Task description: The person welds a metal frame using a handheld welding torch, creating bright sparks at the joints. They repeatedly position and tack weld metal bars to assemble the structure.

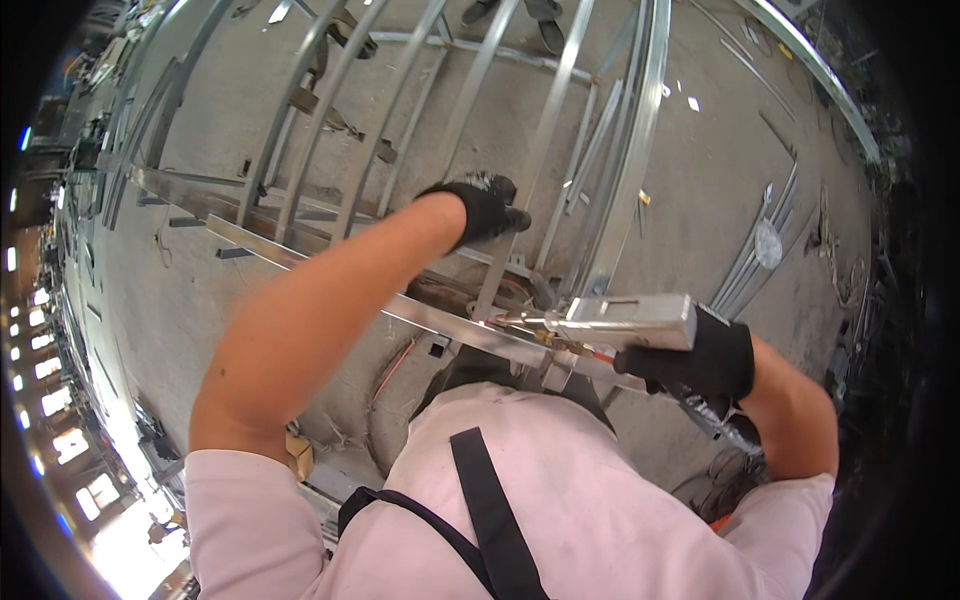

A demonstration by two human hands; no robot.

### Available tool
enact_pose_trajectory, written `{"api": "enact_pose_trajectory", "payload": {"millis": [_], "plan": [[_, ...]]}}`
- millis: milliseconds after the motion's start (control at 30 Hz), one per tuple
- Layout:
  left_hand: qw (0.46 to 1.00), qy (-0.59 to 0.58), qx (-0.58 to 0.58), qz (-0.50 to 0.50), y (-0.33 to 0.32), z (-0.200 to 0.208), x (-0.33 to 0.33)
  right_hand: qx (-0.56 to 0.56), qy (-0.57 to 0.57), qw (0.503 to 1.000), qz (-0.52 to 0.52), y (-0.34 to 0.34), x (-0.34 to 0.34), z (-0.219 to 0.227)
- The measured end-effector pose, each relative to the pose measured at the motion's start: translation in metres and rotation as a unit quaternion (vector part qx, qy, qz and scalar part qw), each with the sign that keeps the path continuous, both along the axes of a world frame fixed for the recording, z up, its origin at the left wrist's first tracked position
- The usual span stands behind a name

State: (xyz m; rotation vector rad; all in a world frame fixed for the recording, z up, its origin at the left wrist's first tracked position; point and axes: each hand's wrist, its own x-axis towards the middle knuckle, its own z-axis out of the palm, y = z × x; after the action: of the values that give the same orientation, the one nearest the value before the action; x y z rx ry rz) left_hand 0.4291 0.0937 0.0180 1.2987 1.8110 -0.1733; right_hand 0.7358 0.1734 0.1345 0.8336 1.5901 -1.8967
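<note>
My right hand (705, 360), in a black glove, is wrapped round a welding gun (635, 322) with a silver box-shaped body. Its narrow copper-coloured nozzle points left, close to where a square metal tube (550, 130) meets the long cross rail (450, 325) of a metal frame. My left hand (478, 212), also in a black glove, reaches over the frame with its fingers curled at that tube, farther from me than the nozzle. The undersides of its fingers are hidden. The cross rail runs in front of my body, and several parallel tubes extend away from it.
Loose metal strips and a round pale disc (768, 244) lie on the concrete floor at the right. Another person's shoes (545, 25) show at the far edge of the frame. A reddish cable (393, 372) lies below the rail. More metal lengths (160, 110) stand at the left.
</note>
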Motion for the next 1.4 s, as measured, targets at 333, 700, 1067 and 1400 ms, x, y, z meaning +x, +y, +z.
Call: {"api": "enact_pose_trajectory", "payload": {"millis": [333,700,1067,1400], "plan": [[0.853,-0.091,0.114,0.501,-0.248,0.012,-0.052,0.201,0.068,0.957,-0.196,-0.057,0.092,0.021],[0.616,-0.276,0.075,0.734,-0.226,-0.062,-0.020,0.206,0.085,0.884,-0.412,-0.157,0.123,0.005],[0.567,-0.282,0.098,0.768,-0.218,-0.109,-0.061,0.153,0.166,0.848,-0.479,-0.186,0.216,-0.041],[0.563,-0.301,0.442,0.630,-0.196,0.024,-0.057,0.145,0.210,0.758,-0.600,-0.218,0.276,-0.073]]}}
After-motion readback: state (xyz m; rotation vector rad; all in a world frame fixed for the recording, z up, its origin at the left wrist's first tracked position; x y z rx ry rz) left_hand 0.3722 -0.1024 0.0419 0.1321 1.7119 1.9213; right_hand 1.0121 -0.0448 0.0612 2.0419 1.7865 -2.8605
